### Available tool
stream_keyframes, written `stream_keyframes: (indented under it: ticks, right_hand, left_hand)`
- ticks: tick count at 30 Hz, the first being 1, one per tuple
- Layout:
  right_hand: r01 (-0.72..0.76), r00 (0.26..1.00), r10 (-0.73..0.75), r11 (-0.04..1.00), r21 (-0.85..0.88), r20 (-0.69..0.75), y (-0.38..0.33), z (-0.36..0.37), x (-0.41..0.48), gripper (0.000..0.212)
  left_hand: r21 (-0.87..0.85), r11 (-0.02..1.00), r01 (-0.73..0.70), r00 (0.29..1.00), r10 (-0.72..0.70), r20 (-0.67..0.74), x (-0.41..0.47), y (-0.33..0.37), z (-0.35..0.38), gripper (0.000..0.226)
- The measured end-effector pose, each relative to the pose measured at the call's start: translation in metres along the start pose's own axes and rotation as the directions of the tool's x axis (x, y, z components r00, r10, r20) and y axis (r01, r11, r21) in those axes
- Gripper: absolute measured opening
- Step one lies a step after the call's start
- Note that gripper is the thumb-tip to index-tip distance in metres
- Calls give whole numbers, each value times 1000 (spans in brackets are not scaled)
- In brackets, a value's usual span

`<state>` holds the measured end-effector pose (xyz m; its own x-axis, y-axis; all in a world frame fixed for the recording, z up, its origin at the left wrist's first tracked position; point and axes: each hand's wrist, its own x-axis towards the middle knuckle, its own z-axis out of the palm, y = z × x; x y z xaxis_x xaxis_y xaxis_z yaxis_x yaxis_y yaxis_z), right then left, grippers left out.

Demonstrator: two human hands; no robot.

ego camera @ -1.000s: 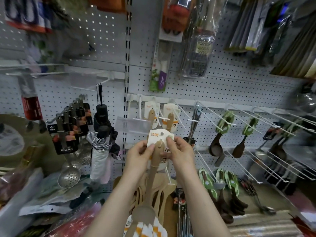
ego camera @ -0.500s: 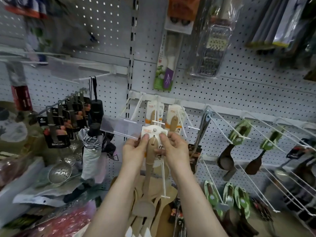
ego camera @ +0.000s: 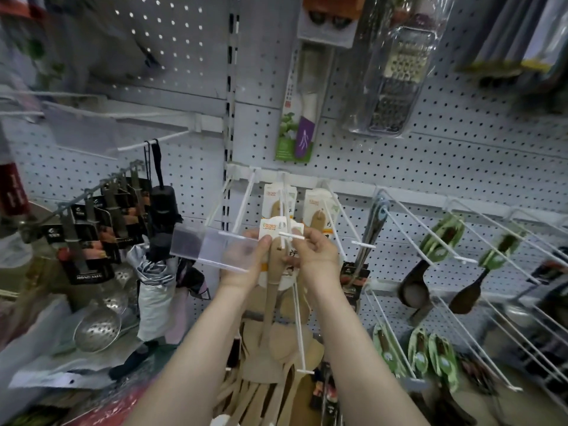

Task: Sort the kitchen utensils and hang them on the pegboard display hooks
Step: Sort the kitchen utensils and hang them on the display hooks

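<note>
A wooden spatula with a white and orange card tag hangs down from both my hands. My left hand pinches the tag's left edge and my right hand pinches its right edge. The tag's top sits right at the tip of a white pegboard hook. Two more tagged wooden spatulas hang further back on neighbouring hooks. The spatula's blade reaches down in front of other wooden utensils lower on the board.
A clear price-label holder juts out left of my hands. Slotted metal ladles and black-carded tools hang at left beside folded umbrellas. Dark spoons with green cards hang on long white hooks at right. A grater hangs above.
Both hands have lifted the tagged spatula up and toward the board, bringing the tag from below the hook tip to right at it. The view has tilted closer to the pegboard.
</note>
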<state>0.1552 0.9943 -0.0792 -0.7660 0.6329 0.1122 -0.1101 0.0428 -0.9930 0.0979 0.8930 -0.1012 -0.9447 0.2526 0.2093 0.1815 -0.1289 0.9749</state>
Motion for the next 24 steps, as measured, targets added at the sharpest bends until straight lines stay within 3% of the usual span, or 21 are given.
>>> stream_keyframes:
  ticks: [4, 7, 10, 15, 18, 24]
  right_hand:
    - [-20, 999, 20, 1000, -11, -28, -1, 6, 20, 12]
    - [6, 999, -6, 1000, -4, -52, 4, 9, 33, 13]
    - [21, 998, -24, 998, -63, -54, 8, 9, 38, 4]
    - [12, 997, -24, 984, -179, -68, 36, -4, 12, 37]
    - [38, 999, -36, 972, -232, 14, 65, -6, -18, 28]
    - [170, 957, -68, 920, -354, 283, 123, -1, -78, 36]
  left_hand:
    - [-30, 999, 29, 998, -27, 63, 17, 2, 3, 10]
    - [-28, 999, 45, 996, -43, 83, 32, -1, 3, 23]
    - [8, 1000, 16, 997, -17, 71, 36, -3, 3, 23]
    - [-4, 999, 40, 999, -40, 11, 20, -18, -6, 32]
    - [91, 988, 124, 990, -117, -83, -6, -41, -19, 28]
    - [154, 986, 62, 983, -33, -183, -79, -69, -49, 24]
